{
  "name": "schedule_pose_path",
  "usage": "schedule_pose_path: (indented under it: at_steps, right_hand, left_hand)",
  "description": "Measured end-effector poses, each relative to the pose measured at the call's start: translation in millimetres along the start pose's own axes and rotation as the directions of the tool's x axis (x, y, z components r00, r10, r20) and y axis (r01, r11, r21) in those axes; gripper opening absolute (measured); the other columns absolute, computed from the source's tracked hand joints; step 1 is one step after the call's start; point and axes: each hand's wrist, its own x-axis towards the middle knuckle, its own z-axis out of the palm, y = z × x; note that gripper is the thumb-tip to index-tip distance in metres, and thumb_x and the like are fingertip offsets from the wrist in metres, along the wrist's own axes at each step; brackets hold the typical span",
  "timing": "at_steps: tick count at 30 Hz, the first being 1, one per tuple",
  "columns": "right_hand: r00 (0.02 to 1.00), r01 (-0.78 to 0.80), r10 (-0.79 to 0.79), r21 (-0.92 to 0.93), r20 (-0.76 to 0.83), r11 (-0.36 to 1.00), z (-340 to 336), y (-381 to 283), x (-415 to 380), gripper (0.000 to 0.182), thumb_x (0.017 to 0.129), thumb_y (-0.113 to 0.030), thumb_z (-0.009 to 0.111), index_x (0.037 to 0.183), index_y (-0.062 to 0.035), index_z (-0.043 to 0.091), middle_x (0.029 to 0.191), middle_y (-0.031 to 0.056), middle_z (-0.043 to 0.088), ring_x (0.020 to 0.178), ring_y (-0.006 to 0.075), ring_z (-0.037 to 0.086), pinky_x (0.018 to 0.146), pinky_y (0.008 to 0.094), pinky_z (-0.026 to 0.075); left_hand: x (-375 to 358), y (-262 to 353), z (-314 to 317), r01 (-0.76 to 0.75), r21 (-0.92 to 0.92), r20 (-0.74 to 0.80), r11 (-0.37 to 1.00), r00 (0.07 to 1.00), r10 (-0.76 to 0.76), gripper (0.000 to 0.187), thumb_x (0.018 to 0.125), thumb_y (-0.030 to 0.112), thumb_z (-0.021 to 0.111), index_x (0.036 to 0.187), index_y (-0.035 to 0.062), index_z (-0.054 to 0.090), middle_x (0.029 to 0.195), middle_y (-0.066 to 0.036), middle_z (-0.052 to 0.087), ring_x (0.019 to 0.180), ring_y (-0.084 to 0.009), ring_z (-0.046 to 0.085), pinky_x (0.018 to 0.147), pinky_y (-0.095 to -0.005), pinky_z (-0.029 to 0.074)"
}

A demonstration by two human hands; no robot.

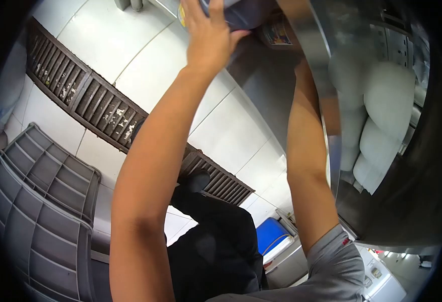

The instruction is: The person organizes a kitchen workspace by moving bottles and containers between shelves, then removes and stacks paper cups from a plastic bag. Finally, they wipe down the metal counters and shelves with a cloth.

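At the top of the head view, my left hand (212, 43) is wrapped round a dark container (243, 12), with the thumb along its lower edge. A yellow label shows beside my fingers. Just right of that container, another container with a printed label (280, 34) sits on a steel shelf (261, 75). My right arm reaches up under the steel edge, toward the labelled container. The fingers of my right hand are hidden there, so what they touch cannot be made out.
Grey plastic crates (40, 201) stand at the lower left. A slatted drain grate (95, 93) crosses the tiled floor (150, 75). White wrapped bundles (387, 116) are at the right, by the steel edge. A blue-topped box (273, 235) lies below, beside my legs.
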Motion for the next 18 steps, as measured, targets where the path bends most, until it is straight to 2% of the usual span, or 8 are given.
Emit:
schedule_pose_path:
  at_steps: [4,7,9,11,14,15,16,18]
  right_hand:
    - [0.983,-0.064,0.053,-0.059,-0.177,0.996,-10.1,4.1,-17.2,0.05,0.095,-0.027,0.054,0.135,-0.0043,0.035,0.122,0.0178,0.053,0.109,0.0284,0.053,0.093,0.0372,0.044]
    - [0.91,-0.231,0.124,-0.235,-0.396,0.944,-21.0,30.2,-89.7,0.057,0.096,-0.027,0.054,0.142,-0.0034,0.032,0.13,0.0195,0.054,0.117,0.03,0.054,0.099,0.0381,0.045]
    - [0.937,-0.35,0.253,-0.646,-0.242,0.679,-28.3,43.1,-184.6,0.062,0.097,-0.025,0.052,0.146,-0.0007,0.023,0.139,0.0232,0.044,0.127,0.033,0.045,0.106,0.0394,0.036]
    - [0.916,-0.01,0.401,-0.996,0.026,0.087,-43.9,58.0,-290.3,0.07,0.099,-0.022,0.048,0.15,0.0041,0.008,0.151,0.0294,0.025,0.142,0.0381,0.025,0.117,0.0412,0.019]
    - [0.576,0.154,0.786,-0.974,0.226,0.167,-35.6,-18.3,-425.3,0.063,0.098,-0.026,0.049,0.146,0.0044,0.023,0.142,0.0302,0.038,0.133,0.0379,0.039,0.111,0.0435,0.029]
    - [0.528,0.342,0.755,-0.911,0.389,0.23,-57.1,-32.3,-460.9,0.06,0.098,-0.029,0.048,0.146,0.0008,0.029,0.138,0.0294,0.044,0.128,0.0388,0.045,0.108,0.0448,0.033]
    - [0.431,0.177,0.841,-0.945,0.327,0.276,-26.8,-87.8,-475.2,0.053,0.101,-0.028,0.044,0.144,0.0013,0.035,0.137,0.0232,0.049,0.129,0.0332,0.045,0.109,0.0404,0.032]
    - [0.491,0.403,0.802,-0.905,0.339,0.136,-30.4,-133.5,-485.9,0.053,0.1,-0.033,0.046,0.143,-0.0032,0.039,0.135,0.0239,0.05,0.129,0.035,0.045,0.11,0.041,0.031]
  left_hand:
    - [-31.1,-4.8,-35.2,0.031,0.178,0.165,0.984,0.984,-0.061,0.068,0.091,0.014,0.062,0.148,0.0044,0.026,0.135,-0.042,0.036,0.127,-0.0534,0.039,0.102,-0.0466,0.04]
    - [-80.7,32.9,-96.9,0.193,0.224,0.423,0.955,0.863,-0.274,0.086,0.09,0.009,0.062,0.153,0.0113,0.005,0.148,-0.041,0.012,0.135,-0.0541,0.025,0.109,-0.0451,0.034]
    - [-139.8,64.7,-144.4,0.41,0.261,0.536,0.874,0.691,-0.485,0.088,0.088,0.008,0.062,0.154,0.0126,0.003,0.151,-0.038,0.007,0.14,-0.0511,0.018,0.114,-0.0478,0.024]
    - [-219.5,103.0,-186.0,0.434,0.443,0.615,0.784,0.489,-0.618,0.085,0.087,0.004,0.054,0.153,0.01,0.002,0.15,-0.04,0.007,0.137,-0.0533,0.021,0.111,-0.0506,0.029]
    - [-248.6,219.3,-263.3,0.455,0.618,0.724,0.641,-0.011,-0.69,0.068,0.088,0.014,0.05,0.149,0.0059,0.022,0.143,-0.037,0.029,0.125,-0.048,0.045,0.101,-0.0472,0.043]
    - [-285.3,234.4,-265.5,0.406,0.636,0.732,0.656,-0.048,-0.68,0.064,0.088,0.015,0.051,0.147,0.0052,0.028,0.14,-0.033,0.038,0.12,-0.0443,0.051,0.099,-0.0457,0.046]
    - [-282.3,265.1,-274.9,0.31,0.648,0.752,0.696,-0.111,-0.65,0.062,0.088,0.016,0.052,0.146,0.0043,0.032,0.139,-0.031,0.041,0.12,-0.0434,0.052,0.1,-0.0455,0.045]
    - [-272.9,299.3,-277.7,0.289,0.581,0.812,0.761,-0.155,-0.562,0.059,0.086,0.024,0.06,0.139,0.0038,0.044,0.135,-0.027,0.049,0.123,-0.0396,0.051,0.104,-0.0448,0.042]
